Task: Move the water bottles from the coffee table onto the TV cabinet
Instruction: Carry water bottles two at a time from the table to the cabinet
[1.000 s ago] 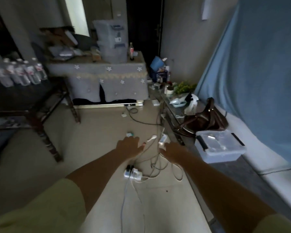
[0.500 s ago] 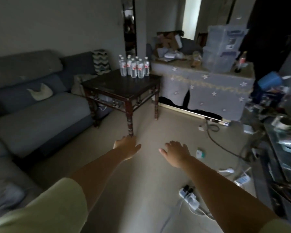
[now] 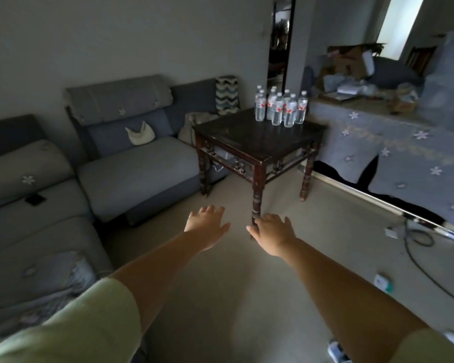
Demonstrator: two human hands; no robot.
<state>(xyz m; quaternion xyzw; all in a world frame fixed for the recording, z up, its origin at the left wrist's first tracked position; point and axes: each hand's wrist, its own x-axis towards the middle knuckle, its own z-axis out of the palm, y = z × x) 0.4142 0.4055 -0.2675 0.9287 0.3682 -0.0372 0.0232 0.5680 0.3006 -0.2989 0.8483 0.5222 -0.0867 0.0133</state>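
Observation:
Several clear water bottles (image 3: pixel 281 107) with red labels stand in a cluster at the far corner of a dark wooden coffee table (image 3: pixel 249 142). My left hand (image 3: pixel 206 224) and my right hand (image 3: pixel 273 231) are stretched out in front of me, palms down, fingers spread and holding nothing. Both hands are well short of the table, above the floor near its front leg. The TV cabinet is out of view.
A grey sofa (image 3: pixel 131 163) runs along the left with a phone (image 3: pixel 35 199) on one seat. A cloth-covered table (image 3: pixel 393 142) piled with boxes stands at the right. Cables (image 3: pixel 414 239) and a small device (image 3: pixel 382 281) lie on the floor at right.
The view has swung left from the glass cabinet and floor cables to the sofa and coffee table. The table and bottles are now nearer and more centred. Both hands stay outstretched and empty.

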